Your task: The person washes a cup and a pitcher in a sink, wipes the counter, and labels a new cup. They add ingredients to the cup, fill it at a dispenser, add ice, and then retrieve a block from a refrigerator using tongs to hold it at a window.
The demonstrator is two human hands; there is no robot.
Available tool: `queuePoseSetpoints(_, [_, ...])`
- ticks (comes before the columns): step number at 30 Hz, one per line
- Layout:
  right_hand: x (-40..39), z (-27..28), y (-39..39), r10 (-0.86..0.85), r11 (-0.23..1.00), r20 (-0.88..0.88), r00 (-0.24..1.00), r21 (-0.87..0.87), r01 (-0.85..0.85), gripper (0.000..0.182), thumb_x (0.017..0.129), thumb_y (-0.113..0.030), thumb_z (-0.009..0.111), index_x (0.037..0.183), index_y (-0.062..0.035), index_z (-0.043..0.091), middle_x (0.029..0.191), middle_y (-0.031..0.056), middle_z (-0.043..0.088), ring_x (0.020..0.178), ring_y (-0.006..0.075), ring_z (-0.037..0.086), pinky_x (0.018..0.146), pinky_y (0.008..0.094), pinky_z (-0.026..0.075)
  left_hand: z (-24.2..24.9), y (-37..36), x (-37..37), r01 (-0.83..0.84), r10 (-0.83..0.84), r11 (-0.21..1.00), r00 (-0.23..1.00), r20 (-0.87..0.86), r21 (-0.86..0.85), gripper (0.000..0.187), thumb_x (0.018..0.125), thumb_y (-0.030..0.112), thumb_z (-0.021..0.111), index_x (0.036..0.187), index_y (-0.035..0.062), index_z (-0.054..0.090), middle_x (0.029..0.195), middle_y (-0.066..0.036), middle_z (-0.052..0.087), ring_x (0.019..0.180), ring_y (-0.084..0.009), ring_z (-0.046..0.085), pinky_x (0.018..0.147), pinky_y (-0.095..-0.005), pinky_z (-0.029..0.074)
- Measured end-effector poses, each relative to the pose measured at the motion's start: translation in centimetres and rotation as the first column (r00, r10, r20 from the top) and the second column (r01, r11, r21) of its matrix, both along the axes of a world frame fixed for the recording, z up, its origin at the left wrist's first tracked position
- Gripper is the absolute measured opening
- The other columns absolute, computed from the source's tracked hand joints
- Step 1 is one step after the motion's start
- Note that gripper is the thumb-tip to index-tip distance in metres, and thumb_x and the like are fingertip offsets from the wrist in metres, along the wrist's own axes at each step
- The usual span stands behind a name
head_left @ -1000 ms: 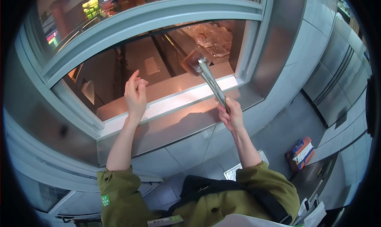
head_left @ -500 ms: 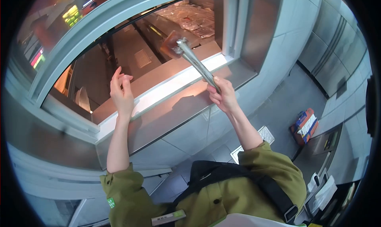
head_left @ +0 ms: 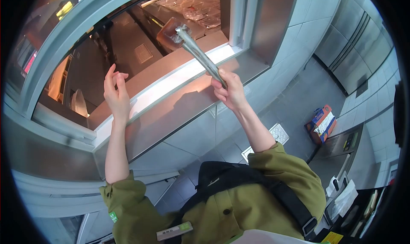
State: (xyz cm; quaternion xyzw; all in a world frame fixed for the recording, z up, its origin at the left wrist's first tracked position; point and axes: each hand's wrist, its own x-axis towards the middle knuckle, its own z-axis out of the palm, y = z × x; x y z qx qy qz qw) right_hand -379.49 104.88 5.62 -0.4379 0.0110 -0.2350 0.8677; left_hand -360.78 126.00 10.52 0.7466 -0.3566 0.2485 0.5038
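My right hand (head_left: pixel 229 89) is wrapped round the near end of long metal tongs (head_left: pixel 200 58), which point up and left through the window opening. At their far tip is a reddish-brown, box-shaped piece (head_left: pixel 168 35) with shiny edges; I cannot make out what it is. My left hand (head_left: pixel 116 92) is raised at the left part of the opening, fingers apart and slightly bent, with nothing in it. Its wrist is close to the white sill (head_left: pixel 166 85). A metal ledge (head_left: pixel 179 109) runs below both hands.
A light metal frame (head_left: pixel 81 26) surrounds the opening. Beyond it, clear-wrapped flat packs (head_left: pixel 196 9) lie at the back under warm light. Behind my right arm, an orange and blue bag (head_left: pixel 322 123) stands on the floor. Steel cabinet doors (head_left: pixel 350 43) are at upper right.
The whole view has shifted, so the window, both hands and the tongs appear further left and slightly higher. My right hand keeps its grip on the tongs; my left stays spread.
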Motion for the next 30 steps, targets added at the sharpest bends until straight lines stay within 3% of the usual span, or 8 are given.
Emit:
queuePoseSetpoints(28, [0.1, -0.2, 0.0, -0.034, 0.999, -0.025, 0.999, -0.042, 0.032, 0.034, 0.088, -0.025, 0.04, 0.098, 0.0053, 0.052, 0.057, 0.0001, 0.039, 0.036, 0.0026, 0.026, 0.031, 0.0168, 0.022, -1.2, 0.0, 1.0, 0.056, -0.057, 0.998, 0.998, -0.035, -0.025, 0.032, 0.085, 0.018, 0.047, 0.113, 0.0019, 0.048, 0.079, -0.009, 0.06, 0.09, -0.0171, 0.052, 0.077, -0.0307, 0.041])
queuePoseSetpoints(30, [0.4, -1.5, -0.7, 0.029, 1.0, 0.06, 0.998, 0.001, -0.029, 0.036, 0.089, -0.027, 0.037, 0.102, 0.0043, 0.049, 0.059, -0.0015, 0.039, 0.035, 0.0008, 0.025, 0.028, 0.0147, 0.023, -1.5, 0.1, 1.5, 0.028, -0.028, 0.999, 0.999, 0.033, -0.021, 0.032, 0.085, 0.018, 0.048, 0.112, 0.0018, 0.048, 0.08, -0.01, 0.058, 0.089, -0.0188, 0.053, 0.076, -0.0322, 0.042])
